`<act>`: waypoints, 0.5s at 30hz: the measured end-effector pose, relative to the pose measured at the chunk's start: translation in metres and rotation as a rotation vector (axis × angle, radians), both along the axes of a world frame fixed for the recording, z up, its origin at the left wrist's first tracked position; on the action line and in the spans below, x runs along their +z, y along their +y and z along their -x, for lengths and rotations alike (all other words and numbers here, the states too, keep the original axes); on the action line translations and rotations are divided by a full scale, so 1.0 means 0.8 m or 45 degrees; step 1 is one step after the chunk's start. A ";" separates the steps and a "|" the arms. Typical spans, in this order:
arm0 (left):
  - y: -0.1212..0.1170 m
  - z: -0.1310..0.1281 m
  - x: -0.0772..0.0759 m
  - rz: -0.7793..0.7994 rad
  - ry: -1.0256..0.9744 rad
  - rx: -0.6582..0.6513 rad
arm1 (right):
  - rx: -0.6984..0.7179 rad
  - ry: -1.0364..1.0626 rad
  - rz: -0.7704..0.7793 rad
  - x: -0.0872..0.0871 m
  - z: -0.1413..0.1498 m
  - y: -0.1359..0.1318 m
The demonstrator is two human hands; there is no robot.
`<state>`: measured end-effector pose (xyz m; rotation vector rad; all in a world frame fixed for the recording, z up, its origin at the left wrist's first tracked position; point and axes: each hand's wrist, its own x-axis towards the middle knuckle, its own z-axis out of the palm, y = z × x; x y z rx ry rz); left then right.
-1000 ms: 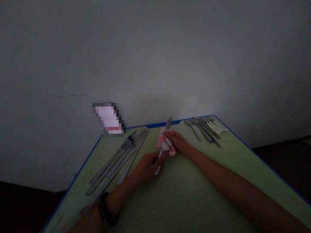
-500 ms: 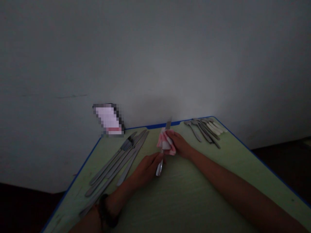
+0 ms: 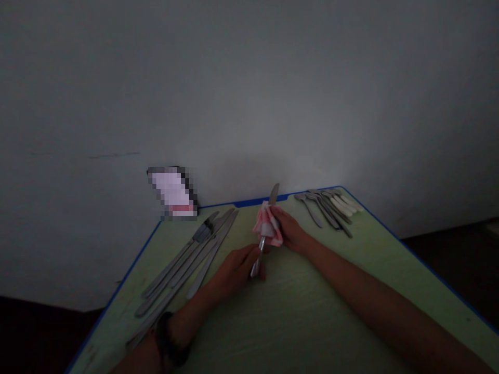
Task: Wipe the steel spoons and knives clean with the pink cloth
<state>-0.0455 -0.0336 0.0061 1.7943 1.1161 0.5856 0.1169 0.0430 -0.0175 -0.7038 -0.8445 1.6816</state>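
Note:
A metal table knife (image 3: 274,193) points up and away from me over the middle of the table. My left hand (image 3: 240,265) grips its handle, whose end sticks out below the fingers. Around the blade, a pink and white cloth (image 3: 267,227) is folded in my right hand (image 3: 287,228), which is closed on it. The blade's tip shows above the cloth, while the part inside the folds is hidden. To the left of my left hand lie several long table knives (image 3: 186,259), loosely side by side.
Several spoons or forks (image 3: 326,210), some with white handles (image 3: 345,205), lie at the back right of the green, blue-edged table (image 3: 312,317). A phone-like device with a blurred screen (image 3: 173,192) leans at the back left. A grey wall (image 3: 249,93) rises behind the table.
The cloth has shifted slightly along the knife, baring more metal just above my left hand. The knife's tip sits a little farther up and right, and my left fingers have loosened somewhat.

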 end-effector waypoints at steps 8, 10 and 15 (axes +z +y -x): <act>-0.002 0.004 0.000 0.045 0.093 -0.084 | 0.035 0.230 0.220 0.006 -0.002 0.007; -0.003 0.004 0.001 0.071 0.082 -0.090 | 0.066 0.200 0.244 0.004 -0.003 0.008; -0.002 0.002 0.003 0.009 0.008 -0.062 | 0.032 0.051 0.132 -0.002 -0.002 0.008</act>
